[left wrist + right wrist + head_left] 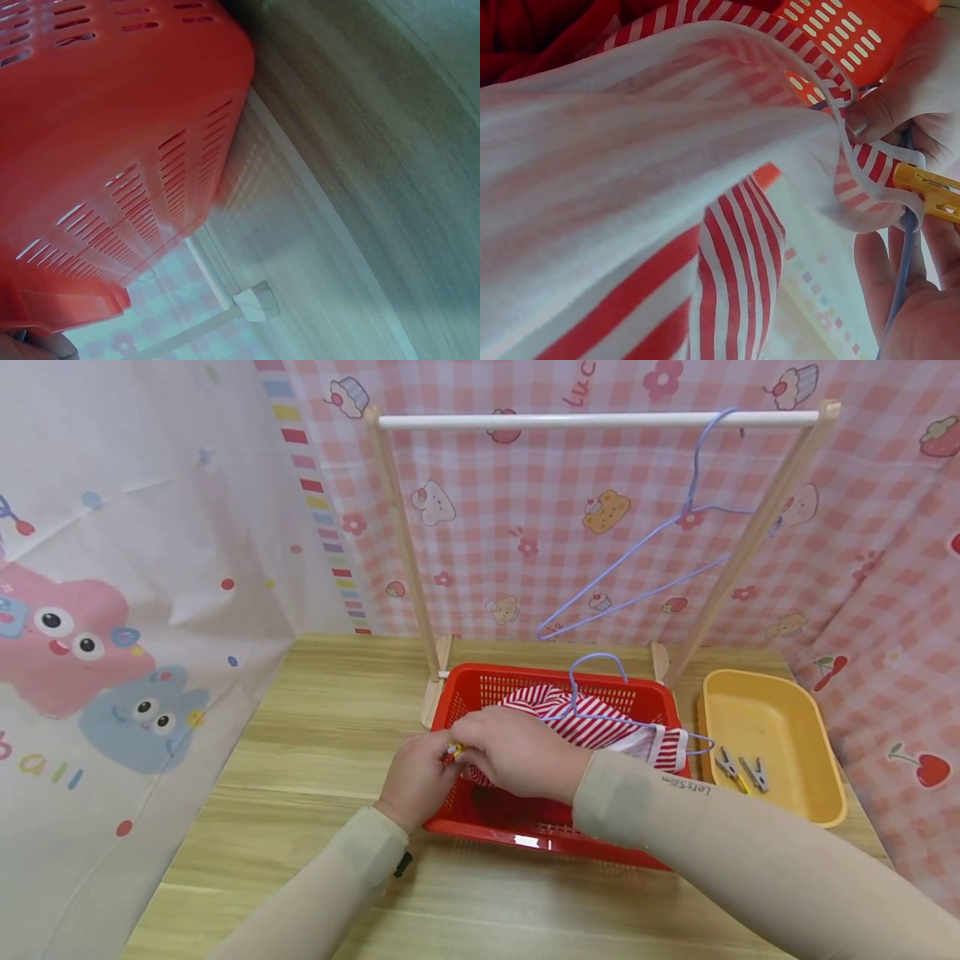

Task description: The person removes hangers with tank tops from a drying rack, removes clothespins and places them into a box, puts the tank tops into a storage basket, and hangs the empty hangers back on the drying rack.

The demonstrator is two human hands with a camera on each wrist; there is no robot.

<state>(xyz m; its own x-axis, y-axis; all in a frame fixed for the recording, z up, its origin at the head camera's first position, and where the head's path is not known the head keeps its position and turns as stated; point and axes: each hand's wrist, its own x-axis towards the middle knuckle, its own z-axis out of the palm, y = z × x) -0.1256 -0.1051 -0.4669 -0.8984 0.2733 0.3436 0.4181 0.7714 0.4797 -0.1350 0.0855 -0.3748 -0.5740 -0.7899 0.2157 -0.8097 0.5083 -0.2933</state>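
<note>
Both hands close together, at striped garment and yellow clip

Presents bright, even light in the head view, apparently from above. Exhibits white glare on the front rim of the red basket at lower centre and faint sheen on the tabletop. Keeps fair sharpness, with wide-angle stretch toward the lower corners. Drops to dim, hazy and blue-green in the left wrist view. Darkens to shadow at upper centre, brightens at lower left, softens wood grain at right. Reads backlit in the right wrist view: shines through the striped garment, pales toward washout at lower centre, sinks into shadow at upper left.
</note>
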